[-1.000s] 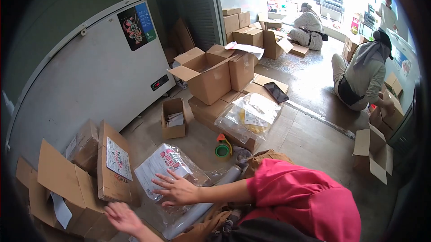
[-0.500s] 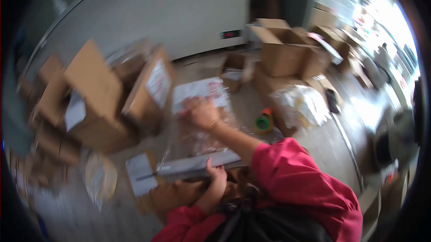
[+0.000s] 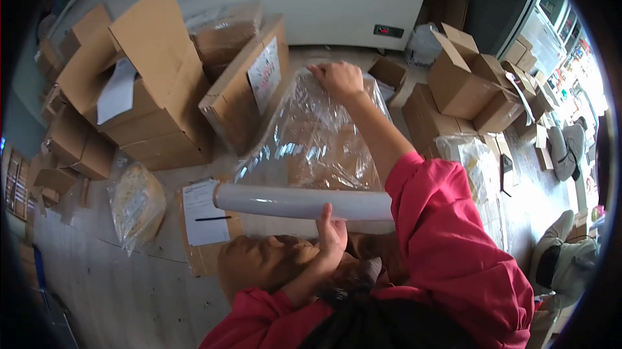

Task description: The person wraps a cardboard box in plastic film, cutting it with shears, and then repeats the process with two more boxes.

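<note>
My left hand (image 3: 332, 239) grips a wide roll of clear stretch film (image 3: 291, 202) from the near side, its thumb raised against the roll. The roll lies level in front of my knees. From it a sheet of clear film (image 3: 311, 116) runs away from me over a flat brown cardboard piece (image 3: 324, 171), wrinkled and shiny. At the far side my right hand (image 3: 340, 81) is closed on the film's edge, with that arm stretched across the sheet. The roll's right end is hidden behind my right sleeve.
Open cardboard boxes (image 3: 155, 109) crowd the left, beside an upright flat carton (image 3: 240, 90) with a label. More boxes (image 3: 466, 83) stand at the right. A clipboard (image 3: 197, 259) with paper and a pen and a bagged yellowish item (image 3: 136, 200) lie on the floor.
My right hand has moved from the middle of the sheet to its far edge. My left hand stays at the roll. The camera view has shifted.
</note>
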`<state>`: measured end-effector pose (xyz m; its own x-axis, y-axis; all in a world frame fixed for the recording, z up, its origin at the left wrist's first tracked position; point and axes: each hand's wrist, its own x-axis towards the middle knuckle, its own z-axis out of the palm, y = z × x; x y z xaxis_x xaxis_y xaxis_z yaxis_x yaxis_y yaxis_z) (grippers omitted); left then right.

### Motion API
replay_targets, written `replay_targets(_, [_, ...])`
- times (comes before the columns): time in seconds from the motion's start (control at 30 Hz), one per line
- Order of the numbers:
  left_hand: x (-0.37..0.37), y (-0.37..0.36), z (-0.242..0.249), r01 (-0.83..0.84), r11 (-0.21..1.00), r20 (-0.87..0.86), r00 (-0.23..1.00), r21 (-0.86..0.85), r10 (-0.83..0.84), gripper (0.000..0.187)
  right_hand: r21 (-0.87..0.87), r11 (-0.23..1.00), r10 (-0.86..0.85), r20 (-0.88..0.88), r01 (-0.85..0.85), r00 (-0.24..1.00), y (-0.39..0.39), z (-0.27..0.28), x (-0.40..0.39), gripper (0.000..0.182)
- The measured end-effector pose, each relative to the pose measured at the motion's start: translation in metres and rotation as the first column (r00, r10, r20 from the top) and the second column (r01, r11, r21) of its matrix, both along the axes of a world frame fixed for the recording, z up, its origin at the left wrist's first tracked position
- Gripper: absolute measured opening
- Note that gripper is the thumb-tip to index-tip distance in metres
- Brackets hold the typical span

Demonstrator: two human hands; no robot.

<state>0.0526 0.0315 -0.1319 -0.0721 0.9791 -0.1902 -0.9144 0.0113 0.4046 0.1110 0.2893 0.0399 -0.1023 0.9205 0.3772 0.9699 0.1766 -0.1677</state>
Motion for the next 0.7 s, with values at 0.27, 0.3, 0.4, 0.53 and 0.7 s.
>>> replay_targets(0.27, [0.004, -0.014, -0.006, -0.016, 0.983, -0.011, 1.0, -0.182, 0.014, 0.038, -0.063, 0.998, 0.018, 0.028, -0.016, 0.999, 0.021, 0.003, 0.002, 0.051])
replay_targets(0.3, [0.003, -0.015, -0.007, 0.004, 0.979, -0.001, 1.0, -0.206, -0.004, 0.037, -0.066, 0.998, 0.012, 0.04, -0.01, 0.999, 0.024, 0.003, 0.002, 0.052])
replay_targets(0.4, [-0.001, -0.008, -0.009, -0.024, 0.959, -0.114, 0.993, -0.282, -0.009, 0.04, -0.037, 0.999, 0.028, 0.026, -0.027, 0.999, 0.025, 0.005, 0.004, 0.053])
replay_targets(0.53, [0.0, -0.001, -0.034, -0.123, 0.852, -0.494, 0.852, -0.509, -0.173, 0.057, -0.078, 0.997, 0.019, 0.039, -0.016, 0.999, 0.029, 0.003, 0.007, 0.054])
replay_targets(0.7, [0.01, 0.021, -0.101, -0.28, 0.66, -0.459, 0.881, -0.697, -0.111, 0.071, -0.134, 0.991, 0.038, 0.071, -0.029, 0.997, 0.041, 0.011, 0.007, 0.059])
